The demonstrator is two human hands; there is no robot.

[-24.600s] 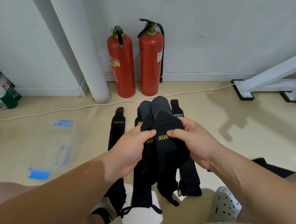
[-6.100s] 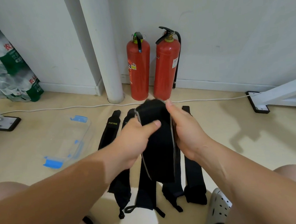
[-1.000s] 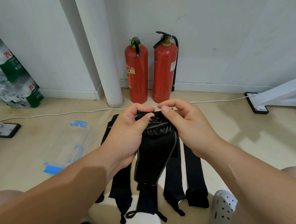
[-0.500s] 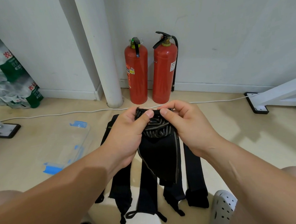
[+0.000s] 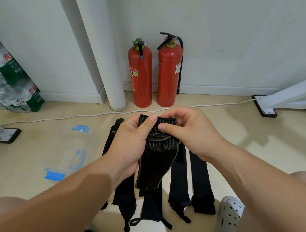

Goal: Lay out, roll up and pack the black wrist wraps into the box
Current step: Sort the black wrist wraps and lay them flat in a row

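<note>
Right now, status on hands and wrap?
Left hand and right hand pinch the wrap at its top, tail hanging. Other wraps flat on floor. Box left of them, nothing between.

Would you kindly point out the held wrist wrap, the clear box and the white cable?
held wrist wrap (image 5: pixel 152 172): head view, hanging lower part.
clear box (image 5: pixel 80 127): head view, far blue clip.
white cable (image 5: pixel 54 118): head view, left stretch.

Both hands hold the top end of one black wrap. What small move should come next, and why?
Probably roll the pinched end one turn down: the left hand and right hand pinch only a small fold of the wrist wrap, and most of it hangs unrolled.
</note>
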